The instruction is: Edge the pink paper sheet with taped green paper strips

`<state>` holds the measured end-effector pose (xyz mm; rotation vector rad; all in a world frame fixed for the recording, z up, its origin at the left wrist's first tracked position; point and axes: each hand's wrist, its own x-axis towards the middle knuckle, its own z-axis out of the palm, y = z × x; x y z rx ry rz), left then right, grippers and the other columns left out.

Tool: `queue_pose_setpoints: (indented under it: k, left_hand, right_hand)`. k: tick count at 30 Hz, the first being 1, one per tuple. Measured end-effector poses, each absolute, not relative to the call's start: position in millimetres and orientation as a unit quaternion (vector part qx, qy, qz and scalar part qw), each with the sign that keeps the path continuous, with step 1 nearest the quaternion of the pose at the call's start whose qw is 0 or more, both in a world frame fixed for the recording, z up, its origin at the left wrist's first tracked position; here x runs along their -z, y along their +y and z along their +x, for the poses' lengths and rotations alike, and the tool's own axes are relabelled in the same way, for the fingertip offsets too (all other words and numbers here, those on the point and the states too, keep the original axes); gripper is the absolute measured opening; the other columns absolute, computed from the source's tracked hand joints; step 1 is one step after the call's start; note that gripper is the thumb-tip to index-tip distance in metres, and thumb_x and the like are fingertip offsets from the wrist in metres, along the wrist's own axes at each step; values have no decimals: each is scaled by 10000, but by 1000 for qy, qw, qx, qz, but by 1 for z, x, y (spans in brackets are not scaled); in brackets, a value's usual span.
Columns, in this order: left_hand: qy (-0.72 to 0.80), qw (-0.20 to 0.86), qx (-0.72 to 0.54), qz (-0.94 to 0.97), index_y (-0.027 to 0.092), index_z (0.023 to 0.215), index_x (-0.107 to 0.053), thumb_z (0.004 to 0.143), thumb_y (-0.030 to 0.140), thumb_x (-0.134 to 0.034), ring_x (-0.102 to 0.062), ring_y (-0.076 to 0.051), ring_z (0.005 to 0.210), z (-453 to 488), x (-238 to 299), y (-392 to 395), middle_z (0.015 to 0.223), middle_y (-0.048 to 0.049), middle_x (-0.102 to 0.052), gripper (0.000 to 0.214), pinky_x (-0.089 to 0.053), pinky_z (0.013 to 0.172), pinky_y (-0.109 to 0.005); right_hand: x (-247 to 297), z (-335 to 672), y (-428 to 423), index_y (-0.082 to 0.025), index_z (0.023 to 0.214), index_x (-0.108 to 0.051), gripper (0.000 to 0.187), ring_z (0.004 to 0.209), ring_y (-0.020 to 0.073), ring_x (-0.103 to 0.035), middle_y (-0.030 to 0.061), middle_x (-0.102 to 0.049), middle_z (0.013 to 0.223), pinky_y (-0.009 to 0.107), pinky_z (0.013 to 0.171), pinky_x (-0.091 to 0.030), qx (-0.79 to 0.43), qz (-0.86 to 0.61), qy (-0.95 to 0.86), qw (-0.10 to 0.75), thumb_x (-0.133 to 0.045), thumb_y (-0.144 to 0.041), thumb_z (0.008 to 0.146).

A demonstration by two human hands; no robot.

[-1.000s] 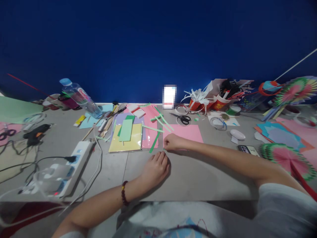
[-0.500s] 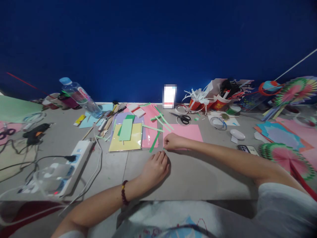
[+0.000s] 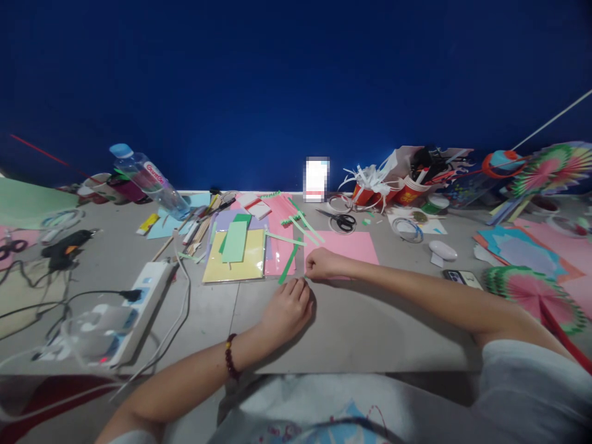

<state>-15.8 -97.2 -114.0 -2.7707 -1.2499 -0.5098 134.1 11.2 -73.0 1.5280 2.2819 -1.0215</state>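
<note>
My right hand (image 3: 326, 264) rests on the left edge of a pink paper sheet (image 3: 358, 245), its fingers curled in a pinch. Just below and to the left, my left hand (image 3: 287, 308) lies on the table with fingers bent together. Between the fingertips a tiny greenish bit shows, too small to name. A dark green paper strip (image 3: 291, 261) lies beside the fingertips, and pale green strips (image 3: 311, 227) lie above the right hand. Left of the hands, light green paper pieces (image 3: 235, 239) sit on a yellow paper pack (image 3: 250, 271).
Black scissors (image 3: 343, 221) lie behind the pink sheet. A power strip (image 3: 141, 314) with cables and a glue gun (image 3: 67, 248) are at left, near a leaning bottle (image 3: 152, 179). At right are a phone (image 3: 462, 279), folded paper fans (image 3: 539, 299) and red cups (image 3: 407, 192).
My left hand has shifted very slightly left and up. My right hand keeps its place on the pink sheet.
</note>
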Motion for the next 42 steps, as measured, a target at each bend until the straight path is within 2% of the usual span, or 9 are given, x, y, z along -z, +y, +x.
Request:
queue_pose_setpoints:
  k: [4, 11, 21, 25, 30, 35, 38, 42]
  left_hand:
    - [-408, 31, 166, -897, 94, 1055, -573, 882, 196, -493, -578, -275, 954, -17, 113, -95, 1074, -165, -623, 216, -505, 750, -403]
    - [-410, 42, 148, -899, 104, 1005, -589, 891, 184, -480, -576, -269, 916, -16, 110, -98, 969, -134, -630, 177, -493, 706, -387]
    - [-412, 59, 138, -899, 97, 1122, -589, 903, 241, -483, -576, -279, 968, -16, 114, -100, 1132, -152, -631, 283, -477, 732, -394]
    - [-405, 79, 137, -901, 77, 1190, -571, 900, 246, -491, -577, -291, 990, -16, 116, -99, 1220, -167, -617, 345, -472, 742, -406]
    - [-403, 83, 115, -904, 76, 1181, -586, 901, 221, -481, -583, -292, 1006, -14, 115, -99, 1211, -167, -632, 333, -468, 754, -402]
    - [-394, 76, 92, -911, 51, 1216, -565, 888, 183, -481, -589, -294, 1021, -13, 115, -101, 1230, -188, -624, 363, -472, 773, -402]
    - [-395, 60, 89, -912, 52, 1232, -551, 874, 161, -486, -592, -296, 1032, -13, 115, -101, 1238, -203, -615, 380, -473, 787, -408]
    - [-398, 50, 92, -911, 56, 1228, -546, 858, 154, -488, -594, -295, 1028, -14, 116, -100, 1243, -210, -608, 388, -473, 802, -414]
  right_hand:
    - [76, 136, 12, -120, 742, -728, 168, 614, 113, -546, 22, -668, 659, 180, 512, -346, 343, 513, 780, 106, -594, -180, 660]
    - [65, 136, 16, -118, 677, -714, 163, 611, 125, -544, 27, -645, 613, 198, 523, -338, 350, 475, 796, 136, -564, -181, 693]
    - [57, 136, 16, -105, 669, -698, 273, 597, 130, -509, 57, -649, 638, 220, 518, -319, 337, 471, 801, 150, -469, -189, 791]
    - [56, 135, 15, -102, 673, -703, 284, 592, 129, -512, 63, -661, 646, 221, 522, -318, 340, 475, 798, 149, -464, -188, 798]
    - [57, 136, 17, -103, 671, -707, 240, 599, 134, -535, 60, -669, 645, 222, 520, -324, 361, 480, 787, 141, -506, -190, 768]
    - [61, 148, 18, -130, 775, -716, 156, 588, 116, -549, 20, -664, 659, 190, 518, -376, 431, 468, 761, 128, -593, -195, 703]
    - [62, 158, 16, -139, 874, -701, 217, 559, 102, -556, -10, -644, 635, 183, 522, -413, 481, 457, 738, 122, -586, -173, 694]
    - [63, 172, 13, -125, 1041, -616, 404, 491, 97, -530, -49, -596, 578, 190, 471, -403, 555, 481, 674, 76, -585, -109, 639]
